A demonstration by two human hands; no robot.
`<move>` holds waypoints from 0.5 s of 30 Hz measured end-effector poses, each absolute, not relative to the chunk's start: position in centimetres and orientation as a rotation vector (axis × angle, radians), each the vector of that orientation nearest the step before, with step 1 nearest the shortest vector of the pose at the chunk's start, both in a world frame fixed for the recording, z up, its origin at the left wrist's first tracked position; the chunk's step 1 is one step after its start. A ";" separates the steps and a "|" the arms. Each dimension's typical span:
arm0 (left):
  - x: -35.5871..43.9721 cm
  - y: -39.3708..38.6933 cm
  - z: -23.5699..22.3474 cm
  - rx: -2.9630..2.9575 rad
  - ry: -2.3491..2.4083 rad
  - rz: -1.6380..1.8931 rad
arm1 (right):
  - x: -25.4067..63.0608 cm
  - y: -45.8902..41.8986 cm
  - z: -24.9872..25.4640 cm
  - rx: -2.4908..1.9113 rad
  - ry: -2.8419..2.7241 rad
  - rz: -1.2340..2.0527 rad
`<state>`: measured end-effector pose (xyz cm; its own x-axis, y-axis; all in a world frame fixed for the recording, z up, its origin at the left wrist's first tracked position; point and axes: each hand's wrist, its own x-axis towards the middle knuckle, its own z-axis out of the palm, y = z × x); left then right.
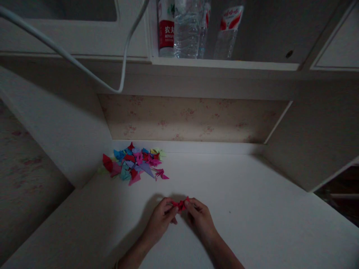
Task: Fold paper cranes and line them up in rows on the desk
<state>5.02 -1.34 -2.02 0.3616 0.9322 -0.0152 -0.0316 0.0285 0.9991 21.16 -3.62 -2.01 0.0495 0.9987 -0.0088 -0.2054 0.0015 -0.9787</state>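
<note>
Between my two hands is a small red folded-paper piece, held just above the white tabletop. My left hand pinches its left end between thumb and fingers. On the other side, my right hand grips the right end, where a pointed red tip sticks up past the fingers. Parts of the paper are hidden behind my fingertips. A heap of folded paper figures in red, pink, blue, purple and yellow lies farther back on the left; some look like origami cranes.
The white tabletop runs back to a wallpapered panel. Overhead, a shelf holds plastic bottles. A pale cable hangs at the upper left. Side panels close in the desk.
</note>
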 end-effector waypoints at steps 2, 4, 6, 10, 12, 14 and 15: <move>4.9 -1.2 -1.9 1.302 0.940 0.952 | 21.1 -3.5 -2.4 -1.082 -0.951 1.313; 4.8 -1.1 -1.7 1.303 0.973 0.952 | 21.1 -3.5 -2.6 -1.073 -0.955 1.318; 4.6 -1.1 -1.5 1.306 1.000 0.960 | 21.2 -3.6 -2.4 -1.066 -0.979 1.314; 4.5 -1.1 -1.5 1.336 1.018 0.978 | 21.3 -3.6 -2.2 -1.085 -0.963 1.321; 4.5 -1.1 -1.6 1.348 1.034 0.987 | 21.2 -3.5 -2.4 -1.099 -0.943 1.322; 4.6 -1.2 -1.7 1.347 1.055 0.999 | 21.2 -3.4 -2.6 -1.110 -0.930 1.307; 4.6 -1.3 -1.7 1.340 1.065 1.006 | 21.2 -3.4 -2.7 -1.116 -0.927 1.296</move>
<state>4.59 -1.25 -1.72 0.2366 0.9716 -0.0114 0.0439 0.0011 0.9990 21.19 -3.38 -2.66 0.0831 0.9935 -0.0783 -0.2468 -0.0556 -0.9675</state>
